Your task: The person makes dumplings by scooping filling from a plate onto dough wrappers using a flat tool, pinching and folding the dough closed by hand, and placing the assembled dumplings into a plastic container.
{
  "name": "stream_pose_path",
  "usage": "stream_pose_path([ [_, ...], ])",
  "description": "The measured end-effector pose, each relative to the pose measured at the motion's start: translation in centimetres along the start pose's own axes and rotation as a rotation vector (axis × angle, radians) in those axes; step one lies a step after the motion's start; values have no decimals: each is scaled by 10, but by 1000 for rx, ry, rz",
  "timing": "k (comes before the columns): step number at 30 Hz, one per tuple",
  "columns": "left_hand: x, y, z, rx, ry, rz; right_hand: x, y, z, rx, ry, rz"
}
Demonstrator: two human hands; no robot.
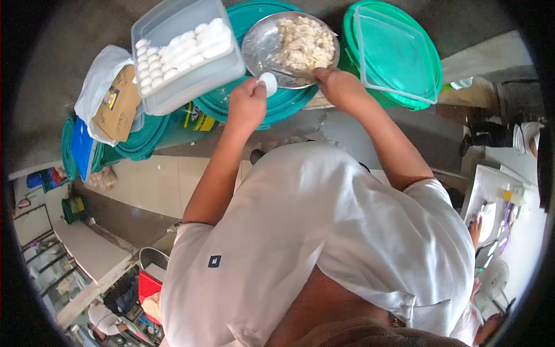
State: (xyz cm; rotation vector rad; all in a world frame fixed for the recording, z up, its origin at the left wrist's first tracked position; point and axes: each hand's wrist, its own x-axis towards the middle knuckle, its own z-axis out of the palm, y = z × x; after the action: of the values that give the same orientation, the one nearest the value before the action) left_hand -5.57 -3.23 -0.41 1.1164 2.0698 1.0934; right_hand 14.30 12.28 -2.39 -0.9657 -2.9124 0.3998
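My left hand (247,105) is closed on a small round white piece of dough (267,84), pinched at its edge in front of the metal bowl. My right hand (341,88) is closed at the near right rim of this bowl, on a thin flat utensil (299,73) that reaches inside; its exact kind I cannot make out. A pale, chunky filling (306,43) is heaped in the right part of the shiny metal bowl (260,49). Left of it, a clear plastic container (191,95) holds several rows of small white dough balls (173,58).
The bowl rests on a teal lid (231,98). To the right, a clear rectangular lid (399,95) lies on a green lidded tub (430,58). A cardboard piece (118,107) and a white plastic bag (95,75) are at left. Other people are in the background.
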Motion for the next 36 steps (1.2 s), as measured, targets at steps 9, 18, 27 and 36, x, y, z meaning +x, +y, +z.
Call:
stream_pose_path([
  [9, 15, -28, 10, -861, 27, -461, -33, -11, -79, -34, -6, 18],
  [18, 14, -27, 11, -867, 4, -543, -37, -9, -87, 18, -1, -25],
  [27, 12, -34, 9, -865, 5, -574, -47, -26, -92, 24, -123, -13],
  [36, 15, -38, 13, -937, 3, -595, -38, -5, -82, 25, -30, 16],
])
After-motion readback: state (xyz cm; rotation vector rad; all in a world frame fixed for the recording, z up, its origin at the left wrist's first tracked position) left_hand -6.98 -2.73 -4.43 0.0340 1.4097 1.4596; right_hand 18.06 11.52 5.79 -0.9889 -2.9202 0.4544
